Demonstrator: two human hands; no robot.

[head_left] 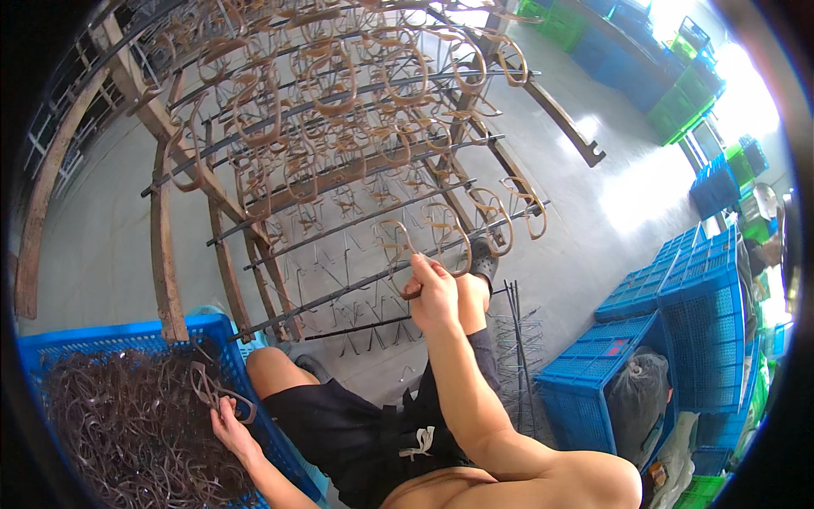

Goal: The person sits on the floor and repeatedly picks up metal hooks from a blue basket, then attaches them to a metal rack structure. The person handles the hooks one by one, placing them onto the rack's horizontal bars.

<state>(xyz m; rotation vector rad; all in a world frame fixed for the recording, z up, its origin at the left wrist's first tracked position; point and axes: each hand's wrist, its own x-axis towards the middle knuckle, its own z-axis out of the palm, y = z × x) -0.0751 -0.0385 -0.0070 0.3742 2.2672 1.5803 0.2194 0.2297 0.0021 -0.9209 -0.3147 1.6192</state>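
My left hand [235,427] is closed on a brown eyeglass frame [202,383], held over the right side of a blue crate [216,327]. A tangled heap of dark brown eyeglass frames [127,424] fills that crate. Further forward, my right hand [434,293] is closed round part of another brown eyeglass frame [395,241], beside the lowest front rods of the rack. Whether this frame touches a rod or hook I cannot tell. Just right of that hand, more brown eyeglass frames [492,222] hang in a row.
A wooden rack [161,246] with several dark rods stands ahead, hung with many brown frames and wire hooks. Blue crates [699,314] are stacked at the right, one holding a grey plastic bag [638,399]. Loose rods with wire hooks [519,348] lie near my right leg. Green crates [682,106] stand far right.
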